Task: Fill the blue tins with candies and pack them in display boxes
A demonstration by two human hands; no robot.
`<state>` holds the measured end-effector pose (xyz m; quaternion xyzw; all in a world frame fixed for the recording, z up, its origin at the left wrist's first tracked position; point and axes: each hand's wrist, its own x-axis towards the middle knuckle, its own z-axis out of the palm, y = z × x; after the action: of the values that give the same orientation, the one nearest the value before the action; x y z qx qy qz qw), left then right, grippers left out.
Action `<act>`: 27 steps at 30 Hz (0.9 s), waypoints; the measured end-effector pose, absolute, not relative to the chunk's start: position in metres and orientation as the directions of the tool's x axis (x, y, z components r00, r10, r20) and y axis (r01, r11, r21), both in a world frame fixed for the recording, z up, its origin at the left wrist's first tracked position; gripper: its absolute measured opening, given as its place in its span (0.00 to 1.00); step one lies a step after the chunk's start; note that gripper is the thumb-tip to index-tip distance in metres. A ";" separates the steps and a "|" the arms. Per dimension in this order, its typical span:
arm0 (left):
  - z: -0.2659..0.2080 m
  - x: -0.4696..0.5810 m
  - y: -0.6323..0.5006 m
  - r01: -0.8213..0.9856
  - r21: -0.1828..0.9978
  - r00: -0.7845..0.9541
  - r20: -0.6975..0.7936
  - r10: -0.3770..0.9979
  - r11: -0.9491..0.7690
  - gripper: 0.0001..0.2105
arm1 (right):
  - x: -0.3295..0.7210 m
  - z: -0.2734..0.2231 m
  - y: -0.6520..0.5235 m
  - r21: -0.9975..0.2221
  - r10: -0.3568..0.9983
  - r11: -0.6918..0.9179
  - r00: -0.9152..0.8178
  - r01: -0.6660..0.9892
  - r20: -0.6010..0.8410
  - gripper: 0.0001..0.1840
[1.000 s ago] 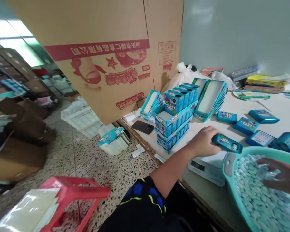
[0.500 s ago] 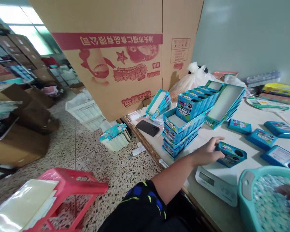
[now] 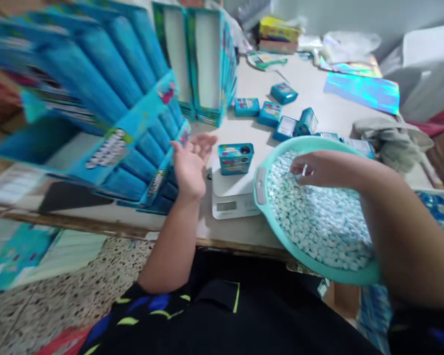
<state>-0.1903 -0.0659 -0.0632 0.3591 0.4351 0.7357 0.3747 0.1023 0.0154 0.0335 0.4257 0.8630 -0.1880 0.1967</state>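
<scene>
Left hand point(image 3: 192, 165) was palm up, fingers spread; left forearm point(image 3: 173, 241) crossed the tabletop point(image 3: 225, 229) front edge. Right hand point(image 3: 311, 167) was palm down, fingers curled.

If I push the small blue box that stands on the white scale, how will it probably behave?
The small blue box would probably tip forward or backward rather easily, because it stands on a narrow base. Its flat faces and straight edges suggest fairly stiff card. A low push may slide it, as the white scale looks smooth.
</scene>
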 end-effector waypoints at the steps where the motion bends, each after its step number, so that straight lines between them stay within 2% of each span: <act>1: -0.060 -0.192 -0.068 -0.237 0.908 -0.465 0.208 0.861 -0.347 0.39 | 0.102 0.035 0.018 -0.154 0.664 0.564 -0.556 0.811 -0.500 0.14; 8: -0.043 -0.187 -0.077 -0.223 0.917 -0.443 0.207 0.873 -0.330 0.41 | 0.098 0.036 0.018 -0.082 0.716 0.562 -0.535 0.823 -0.448 0.08; 13: -0.046 -0.182 -0.072 -0.211 0.906 -0.479 0.231 0.847 -0.367 0.42 | 0.098 0.034 0.017 -0.050 0.703 0.557 -0.503 0.829 -0.502 0.09; 20: -0.042 -0.184 -0.072 -0.222 0.915 -0.522 0.179 0.834 -0.336 0.42 | 0.106 0.026 0.027 -0.113 0.679 0.556 -0.529 0.823 -0.510 0.11; 24: -0.048 -0.186 -0.073 -0.164 0.902 -0.551 0.251 0.796 -0.399 0.38 | 0.116 0.014 0.032 -0.152 0.715 0.517 -0.522 0.842 -0.465 0.15; 27: -0.052 -0.187 -0.071 -0.124 0.879 -0.610 0.298 0.734 -0.461 0.35 | 0.118 0.013 0.031 -0.197 0.747 0.468 -0.504 0.862 -0.434 0.13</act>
<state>-0.1867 -0.0714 -0.0519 0.3457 0.4408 0.7815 0.2746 0.1178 0.0312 0.0135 0.4763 0.8443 -0.1983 0.1449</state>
